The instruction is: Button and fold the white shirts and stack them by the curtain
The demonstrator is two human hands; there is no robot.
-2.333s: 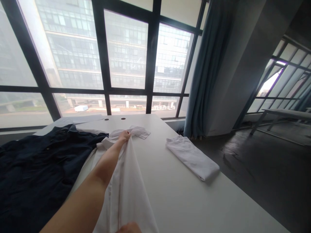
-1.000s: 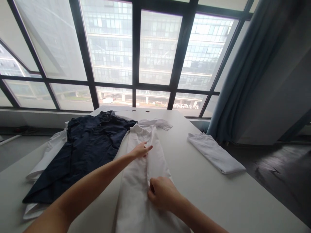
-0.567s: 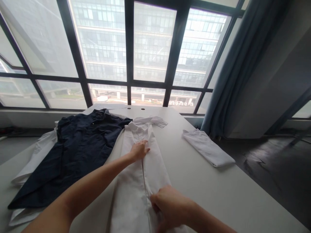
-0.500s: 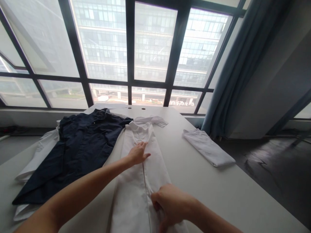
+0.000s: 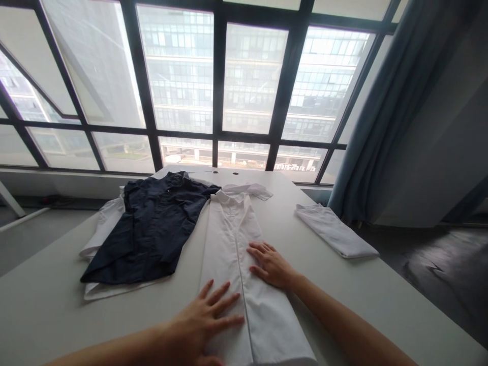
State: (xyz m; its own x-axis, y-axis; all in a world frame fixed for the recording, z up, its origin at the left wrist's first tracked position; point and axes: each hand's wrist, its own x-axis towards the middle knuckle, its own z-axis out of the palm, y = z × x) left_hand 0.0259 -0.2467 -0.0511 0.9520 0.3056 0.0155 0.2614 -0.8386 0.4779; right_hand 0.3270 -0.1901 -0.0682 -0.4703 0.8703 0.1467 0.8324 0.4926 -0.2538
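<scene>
In front of me a white shirt lies lengthwise on the table, its two sides folded in so their edges meet along a middle line. Its collar is at the far end, and a sleeve sticks out there to the right. Over the lower left part of the shirt, my left hand is spread with fingers apart. Farther up, my right hand rests on the shirt's right side, its fingers stretched out flat. Neither hand grips the cloth.
To the left a dark navy shirt lies spread over white garments. A folded white garment sits near the right edge of the white table. Windows stand beyond the far end, with a blue-grey curtain at right.
My left hand has come back from near the collar to the shirt's lower part. My right hand has let go of the right side's cloth, moved farther up and flattened. The view has shifted left.
</scene>
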